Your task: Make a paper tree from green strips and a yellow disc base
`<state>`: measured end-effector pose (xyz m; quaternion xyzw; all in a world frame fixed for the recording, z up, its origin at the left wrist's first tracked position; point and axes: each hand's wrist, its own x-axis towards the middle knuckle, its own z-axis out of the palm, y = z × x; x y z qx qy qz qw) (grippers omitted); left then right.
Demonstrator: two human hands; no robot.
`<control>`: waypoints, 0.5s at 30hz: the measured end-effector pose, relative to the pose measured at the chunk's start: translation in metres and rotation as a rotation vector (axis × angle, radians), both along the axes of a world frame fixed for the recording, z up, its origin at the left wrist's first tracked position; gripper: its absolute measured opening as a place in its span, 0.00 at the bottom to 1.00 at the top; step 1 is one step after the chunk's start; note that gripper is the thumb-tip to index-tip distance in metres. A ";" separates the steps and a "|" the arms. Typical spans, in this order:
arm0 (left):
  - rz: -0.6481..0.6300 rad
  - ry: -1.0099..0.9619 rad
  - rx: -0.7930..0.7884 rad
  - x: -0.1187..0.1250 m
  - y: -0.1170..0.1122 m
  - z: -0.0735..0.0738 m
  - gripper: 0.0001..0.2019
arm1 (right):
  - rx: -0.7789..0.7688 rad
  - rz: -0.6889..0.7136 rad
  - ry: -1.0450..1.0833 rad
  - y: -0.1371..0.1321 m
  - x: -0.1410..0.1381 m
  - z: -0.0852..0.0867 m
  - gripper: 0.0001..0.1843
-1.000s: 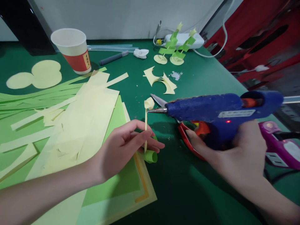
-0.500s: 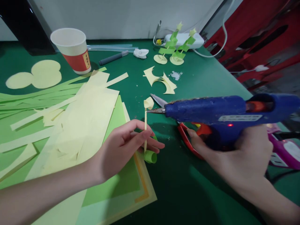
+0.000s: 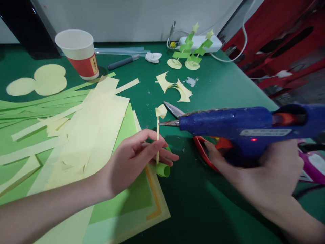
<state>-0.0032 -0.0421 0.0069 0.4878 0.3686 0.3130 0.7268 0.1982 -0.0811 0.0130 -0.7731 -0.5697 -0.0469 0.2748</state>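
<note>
Between thumb and fingers, my left hand [image 3: 142, 152] pinches a thin pale yellow paper stem [image 3: 157, 130] held upright. A folded pale yellow paper piece [image 3: 160, 111] tops the stem, and a curled green paper strip [image 3: 163, 169] shows at its lower end. My right hand [image 3: 269, 169] is wrapped round the handle of a blue hot glue gun [image 3: 223, 120] with a lit red light. Its metal nozzle points left, at or very close to the stem just below the top piece. Behind the gun lie red-handled scissors [image 3: 174, 109], partly hidden.
Pale yellow and green paper sheets [image 3: 101, 115] and strips cover the left side. Farther back are a paper cup [image 3: 81, 54], a dark pen-like tool [image 3: 123, 62], paper offcuts [image 3: 175, 86] and two small paper plants [image 3: 188, 51]. A white power strip [image 3: 215, 43] sits behind them.
The glue gun and my right hand have shifted slightly right and down, with the nozzle now a little lower along the stem. My left hand has stayed almost still.
</note>
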 end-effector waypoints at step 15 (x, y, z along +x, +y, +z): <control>-0.009 -0.010 0.012 -0.001 0.000 -0.001 0.08 | 0.105 0.098 -0.118 0.001 0.005 -0.004 0.19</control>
